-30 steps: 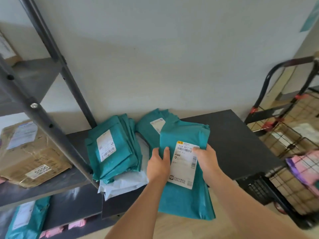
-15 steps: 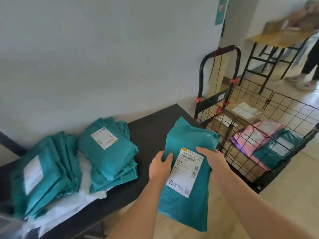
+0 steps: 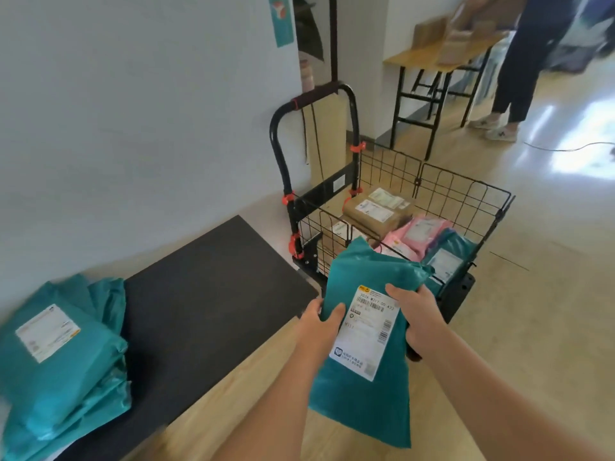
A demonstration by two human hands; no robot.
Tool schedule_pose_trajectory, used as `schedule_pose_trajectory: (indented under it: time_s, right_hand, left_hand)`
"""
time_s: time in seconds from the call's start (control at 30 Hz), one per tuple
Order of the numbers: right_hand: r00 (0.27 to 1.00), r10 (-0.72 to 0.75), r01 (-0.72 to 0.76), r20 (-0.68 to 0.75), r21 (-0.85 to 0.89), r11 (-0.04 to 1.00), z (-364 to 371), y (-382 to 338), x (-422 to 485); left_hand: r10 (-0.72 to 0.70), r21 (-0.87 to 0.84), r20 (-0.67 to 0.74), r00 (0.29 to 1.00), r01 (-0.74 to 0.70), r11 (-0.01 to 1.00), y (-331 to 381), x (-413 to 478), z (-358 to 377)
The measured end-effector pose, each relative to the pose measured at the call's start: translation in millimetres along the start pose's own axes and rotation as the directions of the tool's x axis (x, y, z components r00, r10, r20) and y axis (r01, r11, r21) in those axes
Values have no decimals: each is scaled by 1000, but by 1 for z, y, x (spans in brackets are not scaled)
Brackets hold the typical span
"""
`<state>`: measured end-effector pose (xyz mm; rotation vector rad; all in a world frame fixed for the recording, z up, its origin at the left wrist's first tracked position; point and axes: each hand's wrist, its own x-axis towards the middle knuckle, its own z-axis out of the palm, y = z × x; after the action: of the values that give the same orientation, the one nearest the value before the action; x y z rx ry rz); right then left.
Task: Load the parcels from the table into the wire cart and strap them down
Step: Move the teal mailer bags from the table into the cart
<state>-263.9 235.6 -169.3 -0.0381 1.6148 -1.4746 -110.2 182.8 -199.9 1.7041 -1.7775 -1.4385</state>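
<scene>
**Teal parcel held in both hands, just short of the wire cart**

Both hands grasp one teal parcel [image 3: 366, 414], which is in the air, clear of the table. The left hand [image 3: 321, 322] grips its left edge with the thumb lying on the front and the fingers hidden behind. The right hand [image 3: 416, 314] grips the right edge, thumb across the upper corner of the white shipping label [image 3: 366, 331]; its fingers are also out of sight behind the bag. The parcel hangs down below both hands, and its top rises above them, overlapping the near side of the cart.

The wire cart [image 3: 466, 197] stands just beyond the hands and slightly to their right. Inside it lie cardboard boxes [image 3: 372, 211] at the far end, pink parcels [image 3: 419, 232] beyond the right hand, and another teal bag [image 3: 449, 257] to the right of those. The cart's black handle [image 3: 316, 94] rises above and beyond the left hand, against the wall.

The dark table [image 3: 206, 294] lies to the left of the left hand. A stack of teal parcels [image 3: 66, 371] sits on it, well apart from the hands at the far left.

Far beyond the right hand stands a wooden table [image 3: 429, 58] with a second person [image 3: 519, 68] beside it.
</scene>
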Motion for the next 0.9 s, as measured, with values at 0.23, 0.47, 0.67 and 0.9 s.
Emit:
schedule_pose_trajectory:
  time_s: [0.23, 0.47, 0.67, 0.9]
  right_hand:
    - [987, -66, 65, -146, -11, 998, -46, -31, 53]
    - [979, -9, 26, -203, 80, 996, -59, -63, 112]
    - [981, -6, 19, -194, 65, 998, -68, -120, 175]
    - [968, 9, 22, -252, 119, 993, -76, -173, 237]
  left_hand:
    - [-84, 59, 143, 986, 76, 995, 20, 31, 53]
    - [-69, -2, 163, 984, 71, 998, 56, 94, 88]
    - [-24, 4, 205, 978, 24, 1000, 112, 165, 116]
    - [19, 6, 301, 953, -22, 1000, 173, 237, 140]
